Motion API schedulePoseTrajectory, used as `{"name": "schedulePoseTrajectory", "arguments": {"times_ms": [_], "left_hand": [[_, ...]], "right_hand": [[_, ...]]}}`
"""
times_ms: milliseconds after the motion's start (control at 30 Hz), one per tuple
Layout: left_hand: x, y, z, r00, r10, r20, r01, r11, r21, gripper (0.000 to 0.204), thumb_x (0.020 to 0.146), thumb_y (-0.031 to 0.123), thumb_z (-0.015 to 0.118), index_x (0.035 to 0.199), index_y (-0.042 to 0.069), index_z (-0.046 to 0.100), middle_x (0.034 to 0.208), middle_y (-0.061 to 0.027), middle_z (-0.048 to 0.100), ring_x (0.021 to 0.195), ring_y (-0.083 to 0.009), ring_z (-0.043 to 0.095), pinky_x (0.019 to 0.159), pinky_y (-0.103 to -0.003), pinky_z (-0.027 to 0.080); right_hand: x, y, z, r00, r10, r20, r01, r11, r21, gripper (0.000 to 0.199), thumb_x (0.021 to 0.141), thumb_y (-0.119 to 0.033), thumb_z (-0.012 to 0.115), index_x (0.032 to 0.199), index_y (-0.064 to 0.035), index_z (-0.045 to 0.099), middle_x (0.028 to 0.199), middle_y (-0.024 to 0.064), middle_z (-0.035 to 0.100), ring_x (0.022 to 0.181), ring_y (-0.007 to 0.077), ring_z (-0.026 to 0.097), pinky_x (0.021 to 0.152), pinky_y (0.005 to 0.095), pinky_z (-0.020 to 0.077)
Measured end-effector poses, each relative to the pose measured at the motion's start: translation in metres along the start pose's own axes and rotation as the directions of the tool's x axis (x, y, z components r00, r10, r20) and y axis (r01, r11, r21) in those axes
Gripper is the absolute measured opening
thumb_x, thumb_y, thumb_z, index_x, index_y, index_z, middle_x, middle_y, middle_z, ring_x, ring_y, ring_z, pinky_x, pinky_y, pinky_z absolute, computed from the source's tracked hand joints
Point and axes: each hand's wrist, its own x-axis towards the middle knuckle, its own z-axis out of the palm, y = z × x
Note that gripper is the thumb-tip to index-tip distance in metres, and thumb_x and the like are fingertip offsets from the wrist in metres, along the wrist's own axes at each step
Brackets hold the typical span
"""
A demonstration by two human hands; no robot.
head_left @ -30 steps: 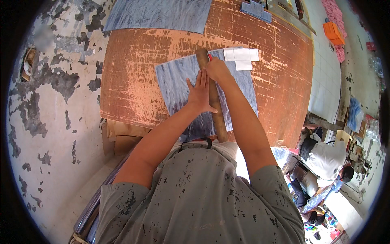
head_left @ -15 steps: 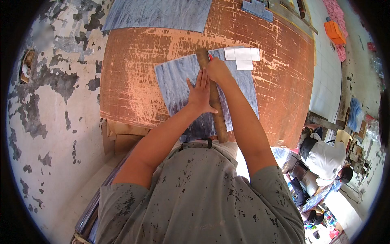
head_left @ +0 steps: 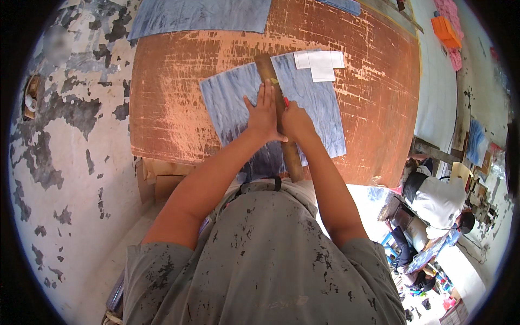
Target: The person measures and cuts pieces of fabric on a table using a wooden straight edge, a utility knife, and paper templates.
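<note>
A blue-grey fabric piece (head_left: 227, 103) lies flat on the worn orange table (head_left: 173, 81). A long wooden stick (head_left: 267, 67) lies across the fabric, running from its far edge toward me. My left hand (head_left: 264, 114) presses flat on the stick and the fabric, fingers spread and pointing away. My right hand (head_left: 297, 120) sits against the stick's right edge, closed around a small red piece (head_left: 285, 101) whose tip touches the fabric. The two hands touch each other over the stick.
White paper pieces (head_left: 319, 60) lie on the fabric's far right corner. Another blue-grey sheet (head_left: 200, 16) covers the table's far end. Cardboard boxes (head_left: 162, 181) stand under the near edge. A person (head_left: 433, 197) sits at lower right. An orange object (head_left: 445, 30) lies far right.
My right hand has slid along the stick's right edge toward me and now sits beside my left hand. The left hand stays pressed on the stick.
</note>
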Motion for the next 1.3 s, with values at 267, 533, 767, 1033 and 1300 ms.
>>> {"name": "schedulePoseTrajectory", "arguments": {"times_ms": [267, 533, 767, 1033, 1300], "left_hand": [[0.001, -0.002, 0.004, 1.000, 0.008, -0.015, -0.009, 1.000, -0.020, 0.173, 0.048, 0.079, 0.092, 0.168, -0.011, 0.004, 0.179, -0.0243, -0.005, 0.167, -0.0382, 0.003, 0.118, -0.082, 0.024], [0.005, -0.001, 0.007, 1.000, 0.029, -0.005, -0.029, 0.999, -0.028, 0.174, 0.050, 0.081, 0.090, 0.168, -0.010, 0.002, 0.179, -0.0245, -0.006, 0.167, -0.0389, 0.001, 0.118, -0.083, 0.021], [0.006, -0.003, 0.005, 1.000, 0.006, -0.006, -0.006, 1.000, -0.010, 0.173, 0.050, 0.082, 0.090, 0.168, -0.010, 0.002, 0.179, -0.0243, -0.007, 0.167, -0.0386, 0.001, 0.118, -0.083, 0.022], [0.007, -0.003, 0.009, 1.000, 0.024, -0.012, -0.024, 1.000, -0.004, 0.176, 0.049, 0.085, 0.088, 0.168, -0.010, 0.000, 0.178, -0.0255, -0.009, 0.167, -0.0394, 0.001, 0.118, -0.082, 0.021], [-0.001, -0.006, 0.004, 1.000, 0.007, -0.026, -0.007, 0.999, -0.032, 0.174, 0.049, 0.080, 0.092, 0.167, -0.012, 0.004, 0.178, -0.0276, -0.006, 0.167, -0.0398, 0.002, 0.118, -0.083, 0.021]], "right_hand": [[-0.073, 0.045, 0.015, 0.986, 0.121, 0.112, -0.120, 0.993, -0.009, 0.034, 0.107, -0.024, 0.050, 0.122, 0.0061, 0.057, 0.103, 0.0359, 0.073, 0.099, 0.0554, 0.071, 0.088, 0.0624, 0.0558], [-0.124, 0.074, 0.025, 0.967, 0.183, 0.176, -0.192, 0.981, 0.037, 0.031, 0.109, -0.022, 0.048, 0.124, 0.0039, 0.054, 0.099, 0.0367, 0.072, 0.097, 0.0569, 0.070, 0.086, 0.0654, 0.0538], [-0.183, 0.100, 0.029, 0.969, 0.196, 0.148, -0.205, 0.978, 0.045, 0.035, 0.110, -0.029, 0.047, 0.119, 0.0040, 0.057, 0.098, 0.0403, 0.070, 0.096, 0.0565, 0.070, 0.085, 0.0628, 0.0539], [-0.212, 0.134, 0.034, 0.941, 0.256, 0.223, -0.261, 0.965, -0.009, 0.034, 0.110, -0.027, 0.047, 0.117, 0.0040, 0.059, 0.092, 0.0372, 0.072, 0.087, 0.0554, 0.071, 0.080, 0.0633, 0.0559], [-0.102, 0.054, -0.033, 0.999, 0.038, 0.011, -0.038, 0.999, 0.021, 0.038, 0.109, -0.031, 0.049, 0.114, 0.0046, 0.061, 0.097, 0.0386, 0.070, 0.096, 0.0566, 0.070, 0.083, 0.0647, 0.0539]]}}
